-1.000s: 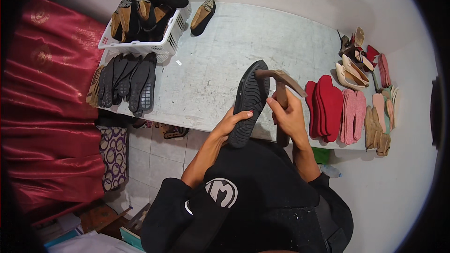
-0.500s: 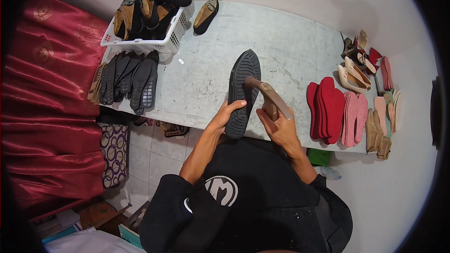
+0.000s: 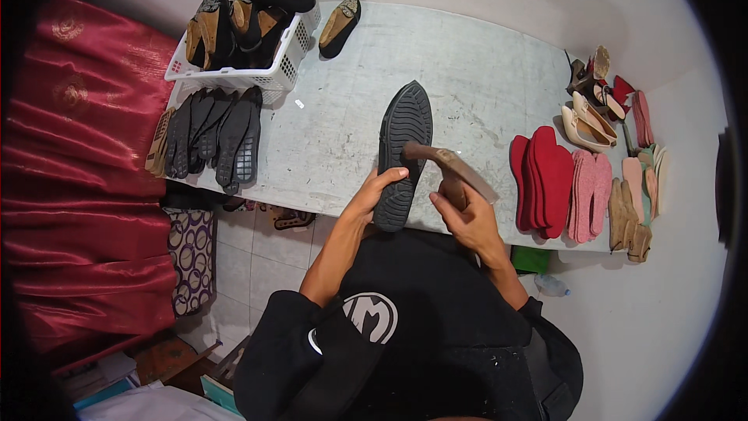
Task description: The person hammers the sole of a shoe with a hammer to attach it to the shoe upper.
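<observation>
A black shoe (image 3: 407, 113) is turned with its ridged sole up, toe pointing away from me. My left hand (image 3: 369, 196) is closed round its near left side, thumb lying on the sole. In my right hand (image 3: 474, 226) is a worn brown hammer (image 3: 458, 169), the fingers wrapped round its handle. The hammer's rounded face meets the middle of the sole, or is very close to it. The shoe's upper is hidden underneath.
A white basket (image 3: 280, 74) of black shoes stands far left, with one black shoe (image 3: 340, 27) beside it. Black soles (image 3: 226, 136) lie nearer. To the right are red insoles (image 3: 545, 183), pink insoles (image 3: 590, 195) and cream shoes (image 3: 586, 125) on the pale table (image 3: 483, 54).
The hammer head has shifted a little nearer to me along the sole, and its tail end has swung slightly right. My left hand and the shoe have hardly moved.
</observation>
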A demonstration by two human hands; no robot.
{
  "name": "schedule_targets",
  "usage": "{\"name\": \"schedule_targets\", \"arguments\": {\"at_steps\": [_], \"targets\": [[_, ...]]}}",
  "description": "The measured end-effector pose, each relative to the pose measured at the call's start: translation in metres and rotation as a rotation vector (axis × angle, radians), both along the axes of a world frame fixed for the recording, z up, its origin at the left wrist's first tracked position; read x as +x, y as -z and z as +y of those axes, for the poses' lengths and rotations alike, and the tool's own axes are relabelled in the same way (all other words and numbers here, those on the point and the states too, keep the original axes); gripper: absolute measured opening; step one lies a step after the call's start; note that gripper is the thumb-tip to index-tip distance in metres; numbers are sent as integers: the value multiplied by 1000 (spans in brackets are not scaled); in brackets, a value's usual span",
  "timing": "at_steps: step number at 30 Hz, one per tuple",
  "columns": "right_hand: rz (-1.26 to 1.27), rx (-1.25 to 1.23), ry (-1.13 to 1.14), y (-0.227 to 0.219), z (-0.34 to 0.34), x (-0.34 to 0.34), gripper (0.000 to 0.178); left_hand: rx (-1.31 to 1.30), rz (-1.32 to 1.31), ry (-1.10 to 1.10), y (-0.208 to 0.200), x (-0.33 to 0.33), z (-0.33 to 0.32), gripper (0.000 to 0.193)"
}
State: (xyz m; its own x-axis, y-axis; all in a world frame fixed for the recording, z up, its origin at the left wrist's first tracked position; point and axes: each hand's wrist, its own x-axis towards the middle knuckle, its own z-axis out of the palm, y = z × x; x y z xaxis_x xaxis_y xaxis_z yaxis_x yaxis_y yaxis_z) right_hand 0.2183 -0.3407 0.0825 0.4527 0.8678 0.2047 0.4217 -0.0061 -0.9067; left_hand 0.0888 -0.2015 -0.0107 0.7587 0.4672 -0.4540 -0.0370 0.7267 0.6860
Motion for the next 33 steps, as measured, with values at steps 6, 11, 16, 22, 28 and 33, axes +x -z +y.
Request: {"name": "schedule_targets", "arguments": {"at_steps": [6, 11, 16, 22, 28, 33], "targets": [[37, -88, -99, -21, -6, 9, 19, -125, -11, -32, 6, 2, 3, 27], [-1, -181, -87, -4, -5, 15, 21, -103, 6, -6, 4, 5, 1, 29], [-21, -102, -46, -7, -3, 22, 21, -139, 22, -18, 10, 6, 4, 30], [134, -138, -1, 0, -7, 17, 29, -81, 16, -50, 3, 11, 12, 30], [26, -163, 9, 7, -7, 18, 21, 33, 17, -108, 4, 17, 21, 31], [165, -216, -27, -2, -20, 14, 18, 123, -26, -149, -10, 27, 31, 28]]}}
